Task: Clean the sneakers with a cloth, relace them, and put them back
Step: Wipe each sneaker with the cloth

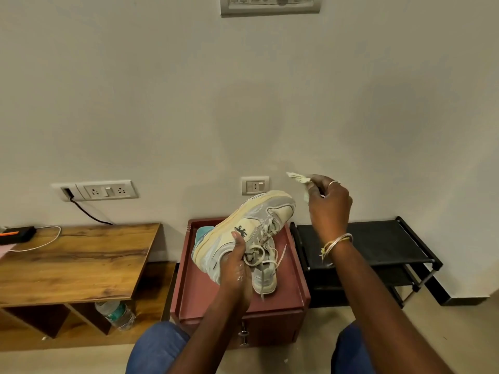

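— What could go wrong here?

— My left hand [234,261] is closed around 1 sneaker [244,233], tilted above the red cabinet [290,282]. Loose laces [260,259] could snag or trip my grip, I think. My right hand [328,205] pinches the cloth [298,178], raised clear of the shoe.

— And the room?

— The second sneaker [266,276] rests on the cabinet, between a wooden table [81,260] and a black rack [378,244], against a plain wall [243,103].

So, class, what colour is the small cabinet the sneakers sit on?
The cabinet is reddish-maroon, seen best in the head view, the only one here.
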